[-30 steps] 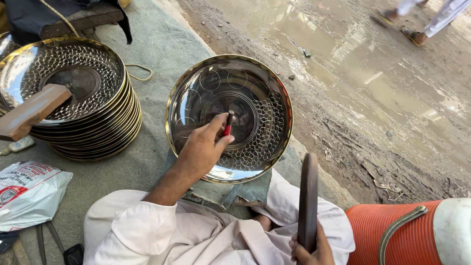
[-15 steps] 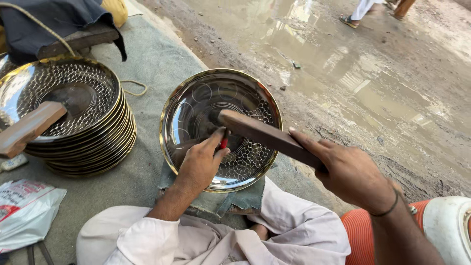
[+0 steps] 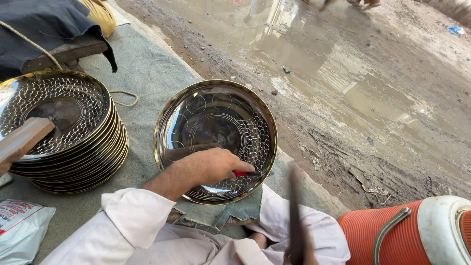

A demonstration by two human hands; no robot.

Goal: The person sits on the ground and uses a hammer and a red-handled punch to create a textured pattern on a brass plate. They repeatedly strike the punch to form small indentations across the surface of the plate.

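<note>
At the lower left edge of the frame lay a white bag [image 3: 19, 230], and above it a stack [image 3: 68, 137] of patterned metal plates sat on the grey mat [image 3: 147, 73], with a wooden block [image 3: 22, 140] resting across the top plate. Dark cloth [image 3: 49, 24] lay at the upper left. In the middle, a single plate [image 3: 216, 122] rested tilted on the mat and a fold of cloth [image 3: 230, 213], its rim toward the white-clad knees. The left hand [image 3: 211, 167], reaching from a white sleeve [image 3: 127, 221], lay over the plate's lower part, fingers curled tight around a small red-handled tool [image 3: 243, 172] whose tip pressed against the patterned band near the rim. Just right of centre at the bottom, a dark, blurred stick [image 3: 294, 216] stood nearly upright; the right hand [image 3: 299, 257] gripping it was barely in view at the bottom edge, closed around its lower end. At the lower right stood an orange cooler [image 3: 382, 230] with a white lid and grey handle. Wet mud [image 3: 343, 73] filled the upper right.
</note>
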